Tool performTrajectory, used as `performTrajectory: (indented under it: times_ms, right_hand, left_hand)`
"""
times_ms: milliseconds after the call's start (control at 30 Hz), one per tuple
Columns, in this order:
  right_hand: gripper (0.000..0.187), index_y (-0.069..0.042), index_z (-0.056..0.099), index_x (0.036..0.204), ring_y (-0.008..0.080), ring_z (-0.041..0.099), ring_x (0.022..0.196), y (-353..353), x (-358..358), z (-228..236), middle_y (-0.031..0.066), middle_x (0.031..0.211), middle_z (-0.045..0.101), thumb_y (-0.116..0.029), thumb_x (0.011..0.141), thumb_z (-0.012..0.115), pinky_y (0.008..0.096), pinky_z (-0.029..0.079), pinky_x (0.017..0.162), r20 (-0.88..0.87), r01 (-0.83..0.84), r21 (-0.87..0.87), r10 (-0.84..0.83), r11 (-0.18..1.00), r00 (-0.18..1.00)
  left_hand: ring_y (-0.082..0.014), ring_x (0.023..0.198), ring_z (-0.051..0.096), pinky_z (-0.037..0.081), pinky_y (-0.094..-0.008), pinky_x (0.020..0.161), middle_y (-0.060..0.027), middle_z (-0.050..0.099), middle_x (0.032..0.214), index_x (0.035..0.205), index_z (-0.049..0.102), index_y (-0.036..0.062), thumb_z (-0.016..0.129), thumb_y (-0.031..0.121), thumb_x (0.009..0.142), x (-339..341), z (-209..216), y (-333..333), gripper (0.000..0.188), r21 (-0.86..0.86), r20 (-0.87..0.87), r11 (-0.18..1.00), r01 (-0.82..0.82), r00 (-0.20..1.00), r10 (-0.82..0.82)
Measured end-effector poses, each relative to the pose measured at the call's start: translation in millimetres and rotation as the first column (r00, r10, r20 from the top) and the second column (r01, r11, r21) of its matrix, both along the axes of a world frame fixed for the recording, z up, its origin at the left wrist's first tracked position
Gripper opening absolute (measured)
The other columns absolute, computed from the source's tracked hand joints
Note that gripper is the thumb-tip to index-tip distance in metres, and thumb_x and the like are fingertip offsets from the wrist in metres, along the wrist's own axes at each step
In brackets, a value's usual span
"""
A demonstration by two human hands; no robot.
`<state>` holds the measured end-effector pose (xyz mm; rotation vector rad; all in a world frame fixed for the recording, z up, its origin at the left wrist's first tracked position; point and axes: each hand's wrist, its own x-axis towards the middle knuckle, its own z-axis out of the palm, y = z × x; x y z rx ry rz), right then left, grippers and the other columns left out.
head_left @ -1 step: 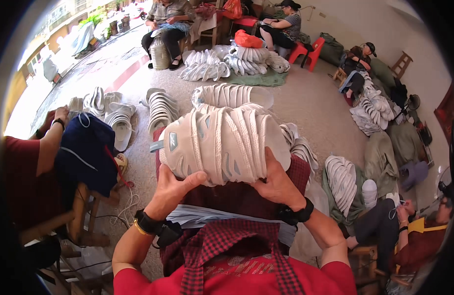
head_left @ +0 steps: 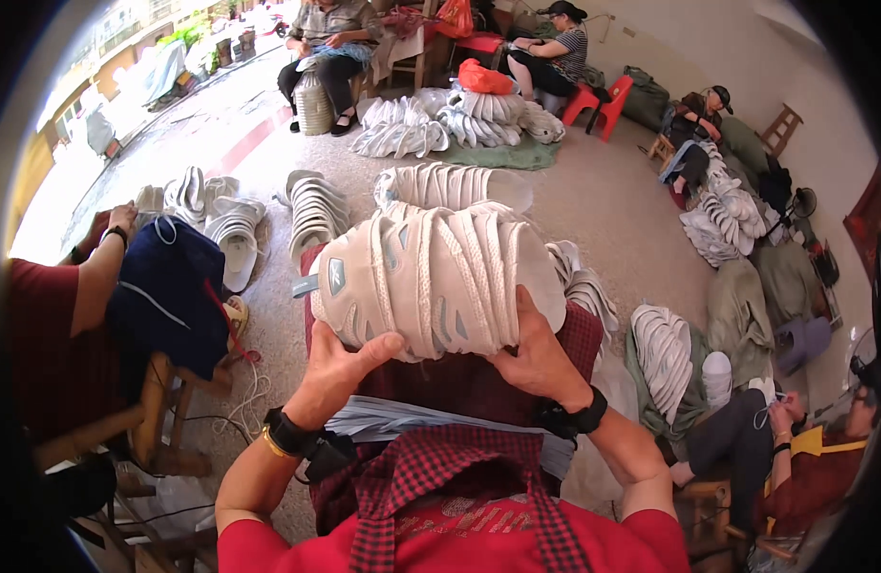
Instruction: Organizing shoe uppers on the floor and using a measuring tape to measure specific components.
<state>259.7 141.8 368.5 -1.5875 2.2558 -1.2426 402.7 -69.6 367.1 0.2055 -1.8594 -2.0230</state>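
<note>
Both my hands hold a bundle of white shoe uppers (head_left: 440, 277), bound with white cord, up over my lap. My left hand (head_left: 340, 368) grips its lower left end, thumb on the underside. On the lower right side my right hand (head_left: 536, 358) is pressed against it. Each wrist carries a black watch. Below the bundle a stack of pale blue-grey flat pieces (head_left: 402, 420) lies across my lap on a dark red checked cloth (head_left: 459, 382).
A person at the left handles a navy cloth (head_left: 163, 296) over a wooden stool (head_left: 163, 411). Stacks of white uppers (head_left: 316, 205) stand on the floor ahead, more (head_left: 665, 349) at the right. Other people sit at the back (head_left: 330, 38), far right (head_left: 698, 124) and lower right (head_left: 803, 458).
</note>
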Motion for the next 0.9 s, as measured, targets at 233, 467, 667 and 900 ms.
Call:
performTrajectory:
  times_ms: [233,467,667,900]
  right_hand:
    - [0.041,-0.005,0.062,0.116,0.0371,0.044,0.123,-16,10,-23,0.0189,0.132,0.050,-0.004,0.076,0.067,0.0412,0.033,0.107,0.002,0.201,-0.182,-0.204,0.963,0.979]
    - [0.053,-0.004,0.054,0.128,0.0363,0.031,0.136,0,-1,-29,0.0189,0.139,0.046,-0.018,0.079,0.070,0.0429,0.023,0.113,-0.089,-0.005,-0.152,-0.009,0.988,0.996]
    - [0.068,-0.005,0.044,0.138,0.0373,0.017,0.142,9,-6,-24,0.0211,0.151,0.024,-0.036,0.083,0.068,0.0434,0.014,0.116,0.327,-0.156,-0.111,0.185,0.981,0.927]
    - [0.056,-0.002,0.049,0.131,0.0347,0.038,0.132,2,-30,36,0.0216,0.141,0.041,-0.028,0.084,0.065,0.0384,0.026,0.112,-0.244,-0.269,-0.073,0.244,0.960,0.939]
  left_hand:
    - [-0.0177,0.099,0.060,0.048,-0.0326,0.089,-0.0109,0.063,0.113,0.124,0.050,-0.0056,0.078,0.026,0.078,-1,1,22,0.062,-0.030,-0.106,0.996,-0.082,0.991,0.078]
    - [-0.0181,0.101,0.060,0.048,-0.0331,0.090,-0.0115,0.063,0.113,0.125,0.050,-0.0060,0.082,0.024,0.073,-8,1,0,0.068,-0.162,-0.057,0.986,0.050,0.997,-0.060]
    - [-0.0205,0.116,0.052,0.039,-0.0349,0.102,-0.0128,0.056,0.125,0.136,0.039,-0.0031,0.086,0.021,0.068,-3,-3,-15,0.086,-0.219,-0.034,0.970,0.109,0.992,-0.120]
    - [-0.0206,0.115,0.052,0.039,-0.0352,0.101,-0.0130,0.056,0.123,0.134,0.039,-0.0038,0.086,0.022,0.067,-4,45,-14,0.086,-0.359,-0.017,0.932,-0.057,0.998,0.055]
